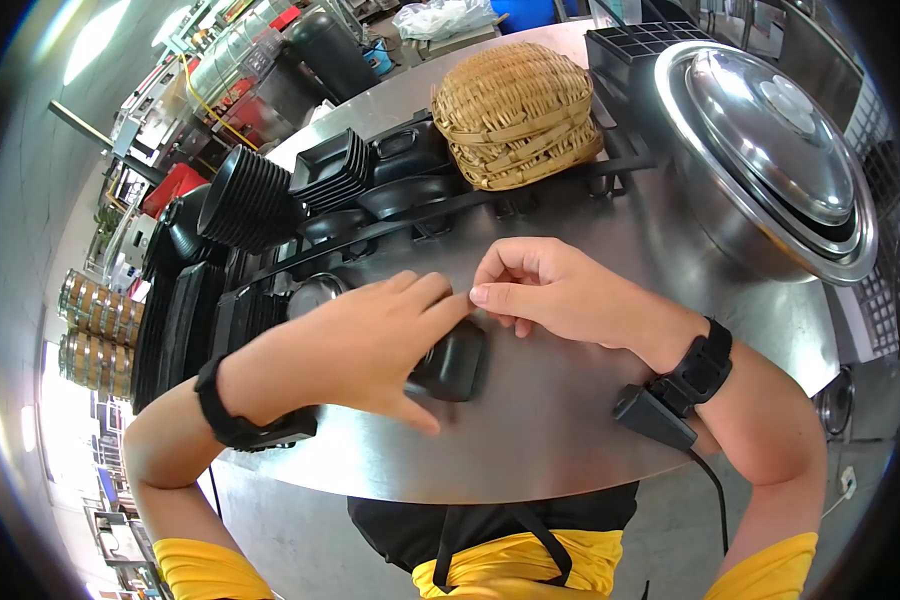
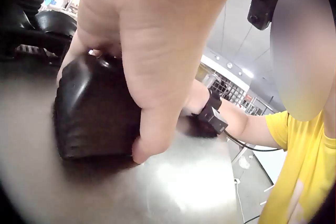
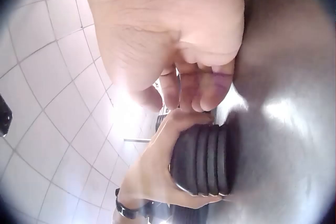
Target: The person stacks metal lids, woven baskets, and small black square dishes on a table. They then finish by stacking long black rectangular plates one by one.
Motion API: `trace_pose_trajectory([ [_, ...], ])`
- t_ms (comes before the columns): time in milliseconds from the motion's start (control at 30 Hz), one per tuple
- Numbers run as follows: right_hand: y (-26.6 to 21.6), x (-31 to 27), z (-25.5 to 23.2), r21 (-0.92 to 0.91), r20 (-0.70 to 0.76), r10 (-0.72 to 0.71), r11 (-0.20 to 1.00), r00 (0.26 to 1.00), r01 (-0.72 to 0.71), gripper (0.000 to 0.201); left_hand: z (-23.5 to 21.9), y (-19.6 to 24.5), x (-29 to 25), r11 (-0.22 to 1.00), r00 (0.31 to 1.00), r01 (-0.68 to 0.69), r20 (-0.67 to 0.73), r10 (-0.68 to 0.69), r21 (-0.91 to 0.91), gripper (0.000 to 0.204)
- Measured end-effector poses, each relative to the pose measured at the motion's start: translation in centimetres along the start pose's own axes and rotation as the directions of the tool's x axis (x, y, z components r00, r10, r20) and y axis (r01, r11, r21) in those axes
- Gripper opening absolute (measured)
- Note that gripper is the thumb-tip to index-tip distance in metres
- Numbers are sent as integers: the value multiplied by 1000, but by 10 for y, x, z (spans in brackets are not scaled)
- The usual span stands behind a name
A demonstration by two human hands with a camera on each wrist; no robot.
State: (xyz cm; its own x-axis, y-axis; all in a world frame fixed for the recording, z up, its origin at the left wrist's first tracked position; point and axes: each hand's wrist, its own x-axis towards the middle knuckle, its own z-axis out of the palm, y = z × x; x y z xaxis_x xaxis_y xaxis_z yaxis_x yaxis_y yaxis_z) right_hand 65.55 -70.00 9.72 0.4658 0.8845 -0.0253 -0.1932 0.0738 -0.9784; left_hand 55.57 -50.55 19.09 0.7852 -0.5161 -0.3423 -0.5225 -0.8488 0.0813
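Observation:
Small black dishes (image 1: 458,366) stand nested in a stack on the steel tabletop, their layered rims showing in the right wrist view (image 3: 202,161). My left hand (image 1: 365,340) reaches over the stack and grips it from above, with thumb (image 2: 155,134) on one side and fingers on the other. In the left wrist view the stack (image 2: 97,111) looks dark and glossy under the palm. My right hand (image 1: 550,290) hovers beside the left fingertips, fingers loosely curled and holding nothing; its palm and bent fingers show in the right wrist view (image 3: 178,40).
Stacked black bowls (image 1: 245,200), square dishes (image 1: 330,170) and dark trays (image 1: 185,320) line the left and back. A woven basket (image 1: 515,115) stands behind a black bar (image 1: 450,205). At the right is a large lidded steel pot (image 1: 760,150). The table's curved edge (image 1: 510,498) runs near my body.

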Motion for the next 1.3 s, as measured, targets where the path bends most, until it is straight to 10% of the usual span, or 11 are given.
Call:
trace_pose_trajectory([
  [67,-1,-1,-1,-34,15,4,999,1000,-3,21,-21,-4,-4,992,996,-41,-83,31,-121,83],
  [200,5,1,-3,-44,49,-14,999,999,17,22,-73,-58,9,972,954,169,-221,-203,-166,24],
  [267,3,1,-3,-83,45,-16,996,999,19,23,-79,-109,25,971,901,157,-429,-67,179,31],
  [367,0,1,-4,-116,87,60,992,994,-50,16,-78,-156,51,961,927,190,-360,-107,203,47],
  [533,-4,-2,-4,-215,60,2,977,998,11,23,-74,-167,94,856,849,516,134,-512,1,78],
  [700,-2,-2,-3,-248,47,-20,968,999,31,28,-83,-172,106,883,869,467,206,-451,-39,74],
  [767,-2,-1,-4,-253,51,-24,967,998,37,27,-85,-173,114,815,767,579,325,-553,19,69],
  [1300,0,0,-5,-274,73,-67,958,995,85,24,-85,-177,108,884,867,466,179,-465,38,91],
])
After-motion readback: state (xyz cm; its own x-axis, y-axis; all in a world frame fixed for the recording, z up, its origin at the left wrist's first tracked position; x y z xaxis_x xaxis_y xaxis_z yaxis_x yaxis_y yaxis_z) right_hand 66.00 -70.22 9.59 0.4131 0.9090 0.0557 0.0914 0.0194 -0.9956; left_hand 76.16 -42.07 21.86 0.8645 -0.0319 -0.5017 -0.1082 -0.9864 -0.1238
